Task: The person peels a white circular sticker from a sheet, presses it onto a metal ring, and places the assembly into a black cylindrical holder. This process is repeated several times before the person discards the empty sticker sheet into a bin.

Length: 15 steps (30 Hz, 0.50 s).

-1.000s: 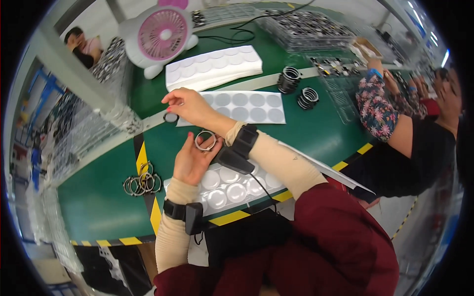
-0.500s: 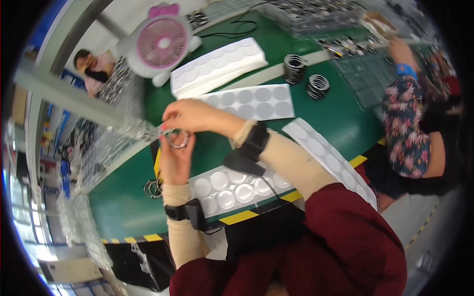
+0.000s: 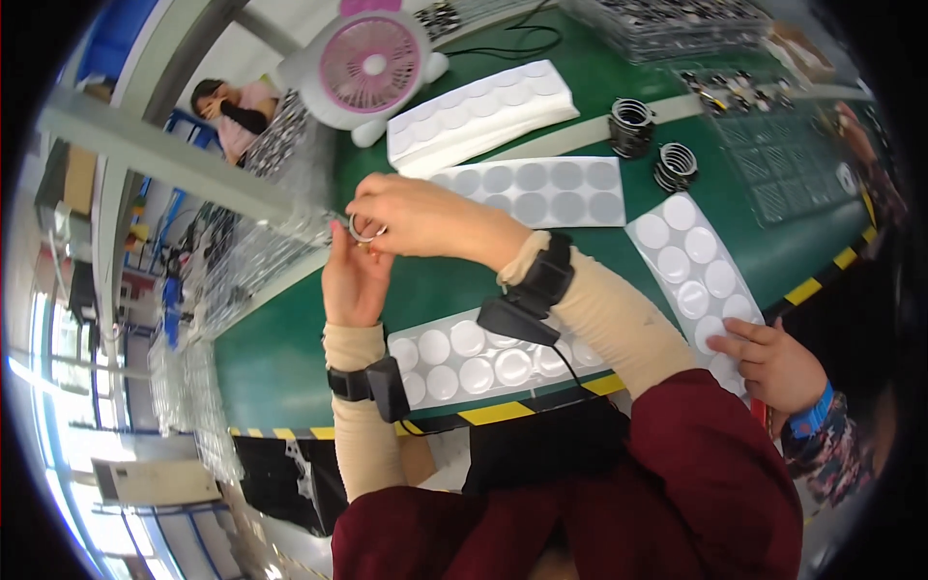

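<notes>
Above the left part of the green table, my two hands meet around a thin silvery ring [image 3: 363,230]. My right hand [image 3: 425,217] reaches across from the right, its fingertips pinching the ring from above. Beneath it, my left hand [image 3: 356,285] is turned palm up, with thumb and fingers closed at the ring's lower side. Part of the ring is covered by fingers. Under my right forearm lies a sheet with white round stickers [image 3: 474,372]. Behind my right hand is a white sheet with grey round stickers [image 3: 532,175].
A pink and white fan [image 3: 372,63] stands at the back, by a stack of white sticker sheets [image 3: 488,106]. Two stacks of black rings [image 3: 631,128] are right of centre. A co-worker's hand [image 3: 773,362] touches another sticker sheet [image 3: 691,266]. Clear trays [image 3: 788,164] lie far right.
The view has shifted, so the table's things sit further right. My right fingers now cover more of the ring. The co-worker's hand has come from the far trays to the right-hand sticker sheet.
</notes>
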Tool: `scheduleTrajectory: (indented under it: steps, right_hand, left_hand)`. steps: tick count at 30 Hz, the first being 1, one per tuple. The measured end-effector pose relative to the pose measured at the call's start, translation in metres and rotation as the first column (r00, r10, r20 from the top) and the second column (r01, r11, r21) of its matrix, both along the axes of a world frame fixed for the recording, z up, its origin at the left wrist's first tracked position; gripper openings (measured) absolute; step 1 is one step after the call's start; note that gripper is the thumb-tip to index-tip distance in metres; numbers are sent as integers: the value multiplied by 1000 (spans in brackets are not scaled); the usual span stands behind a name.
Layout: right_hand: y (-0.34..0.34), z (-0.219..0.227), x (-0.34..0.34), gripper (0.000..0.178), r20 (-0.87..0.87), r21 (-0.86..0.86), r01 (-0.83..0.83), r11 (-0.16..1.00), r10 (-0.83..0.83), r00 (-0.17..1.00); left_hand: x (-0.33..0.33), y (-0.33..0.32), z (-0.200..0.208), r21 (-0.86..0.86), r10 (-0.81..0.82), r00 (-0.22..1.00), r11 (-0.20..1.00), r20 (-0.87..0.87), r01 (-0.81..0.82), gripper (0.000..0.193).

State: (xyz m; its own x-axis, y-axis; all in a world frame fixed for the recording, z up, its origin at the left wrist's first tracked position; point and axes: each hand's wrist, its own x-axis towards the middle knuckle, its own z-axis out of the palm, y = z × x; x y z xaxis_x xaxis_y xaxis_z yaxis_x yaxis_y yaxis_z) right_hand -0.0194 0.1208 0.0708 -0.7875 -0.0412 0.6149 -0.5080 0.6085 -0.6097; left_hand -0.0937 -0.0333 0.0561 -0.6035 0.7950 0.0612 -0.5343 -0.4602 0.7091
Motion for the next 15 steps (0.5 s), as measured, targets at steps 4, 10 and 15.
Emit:
scheduleTrajectory:
  steps: [4,10,15]
  right_hand:
    - [11,7,4,41,-198,-26,188,982,-189,962]
    - [21,27,11,41,-186,-167,208,964,-239,953]
    - [30,42,23,38,-117,-359,165,919,-219,969]
  left_hand:
    - [2,1,-12,-369,83,839,871,-538,-323,34]
    - [12,7,-37,11,-335,-304,656,-892,-755,26]
    - [-10,5,-27,-367,-205,307,590,-929,-719,23]
